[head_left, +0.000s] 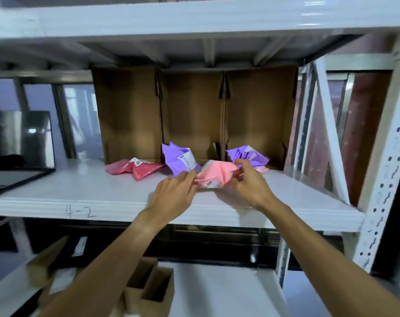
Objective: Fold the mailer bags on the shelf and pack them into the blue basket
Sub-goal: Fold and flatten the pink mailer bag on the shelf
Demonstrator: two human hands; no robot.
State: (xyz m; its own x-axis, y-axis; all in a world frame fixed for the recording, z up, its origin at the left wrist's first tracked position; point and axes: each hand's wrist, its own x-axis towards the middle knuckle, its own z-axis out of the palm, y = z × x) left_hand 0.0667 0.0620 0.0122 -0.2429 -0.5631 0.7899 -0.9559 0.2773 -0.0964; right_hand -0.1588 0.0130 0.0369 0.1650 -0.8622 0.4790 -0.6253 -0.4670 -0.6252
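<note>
- The left hand point(174, 193) reaches over the front lip of the white metal shelf board point(80, 191) and pinches the left edge of a crumpled light-pink plastic mailer bag point(217, 175), fingers drawn together on the plastic.
- The right hand point(251, 184) grips the same bag from the right – thumb up on its top fold, fingers curled in beneath and behind it.
- The light-pink bag sits between the two hands, just above or on the board near its front middle; I cannot tell whether it touches the surface. A white label shows at its lower edge.
- Just behind it, to the left, a purple plastic mailer bag with a white label point(180, 161) stands up in a loose peak.
- A second crumpled purple mailer bag point(251, 155) lies behind the right hand, at the mouth of the rightmost box.
- A flattened red-pink mailer bag point(140, 169) lies further left on the board, apart from the hands.
- Three open-fronted brown cardboard boxes point(194, 110) stand side by side at the back of the shelf.
- A dark glossy panel point(18, 138) stands at the far left of the shelf.
- The handwritten mark "4-2" point(80, 211) is on the shelf's front edge.
- Below – on the lower shelf – small brown cardboard cartons point(153, 287) sit blurred.
</note>
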